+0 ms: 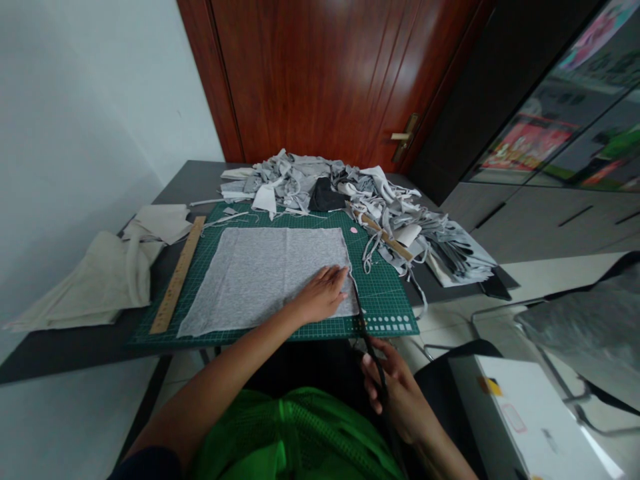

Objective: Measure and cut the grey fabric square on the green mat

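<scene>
A light grey cloth (pixel 260 267) lies spread out on a green cutting mat (pixel 385 293), with faint fold lines across it. My left hand (pixel 324 293) rests flat on the cloth near its right edge, fingers stretched out. At the front edge of the mat, my right hand (pixel 393 387) is closed around dark scissors (pixel 367 337). Their narrow blades point away from me along the cloth's right edge. The fingers partly cover the handles, so how far the blades are apart cannot be made out.
A wooden ruler (pixel 177 277) lies along the mat's left side. Grey and white fabric scraps (pixel 300 180) are heaped at the back, near a stack of grey pieces (pixel 463 253). Cream cloth (pixel 115 273) sits at left. A white box (pixel 540 413) stands at lower right.
</scene>
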### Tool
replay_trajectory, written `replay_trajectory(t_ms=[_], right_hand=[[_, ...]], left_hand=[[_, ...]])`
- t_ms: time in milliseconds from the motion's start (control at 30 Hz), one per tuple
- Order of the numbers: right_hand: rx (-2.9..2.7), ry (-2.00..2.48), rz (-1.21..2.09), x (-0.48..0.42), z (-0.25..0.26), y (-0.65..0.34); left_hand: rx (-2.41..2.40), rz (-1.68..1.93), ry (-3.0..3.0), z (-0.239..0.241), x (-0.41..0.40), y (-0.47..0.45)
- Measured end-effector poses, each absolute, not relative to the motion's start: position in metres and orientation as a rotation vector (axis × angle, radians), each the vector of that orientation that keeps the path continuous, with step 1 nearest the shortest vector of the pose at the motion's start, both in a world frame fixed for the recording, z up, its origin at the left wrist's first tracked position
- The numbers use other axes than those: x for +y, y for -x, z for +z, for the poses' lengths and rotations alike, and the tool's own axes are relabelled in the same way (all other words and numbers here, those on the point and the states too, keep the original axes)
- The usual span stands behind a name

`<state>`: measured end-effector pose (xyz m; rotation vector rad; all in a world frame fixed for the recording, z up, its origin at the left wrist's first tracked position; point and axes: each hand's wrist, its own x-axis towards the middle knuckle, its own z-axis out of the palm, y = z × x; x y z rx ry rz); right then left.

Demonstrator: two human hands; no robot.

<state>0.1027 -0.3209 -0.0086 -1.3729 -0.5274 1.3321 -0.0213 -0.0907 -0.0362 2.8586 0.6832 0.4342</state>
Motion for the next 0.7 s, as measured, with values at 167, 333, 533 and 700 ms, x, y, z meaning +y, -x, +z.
replay_trajectory(t_ms=[167, 333, 533, 700], right_hand=[[-0.486, 1.398, 1.348, -0.321, -0.005, -0.107], [-0.41, 1.379, 1.386, -0.323, -0.008, -0.111], [-0.391, 1.34, 1.383, -0.328, -0.013, -0.114], [-0.357, 1.363, 1.407, -0.326, -0.009, -0.12]], left_hand=[[0.675, 0.425, -2.852, -0.037, -0.091, 0.021], [0.672, 0.442, -2.805, -0.031, -0.09, 0.02], [0.633, 0.394, -2.785, -0.014, -0.077, 0.016], [0.553, 0.316, -2.798, 0.002, -0.052, 0.002]])
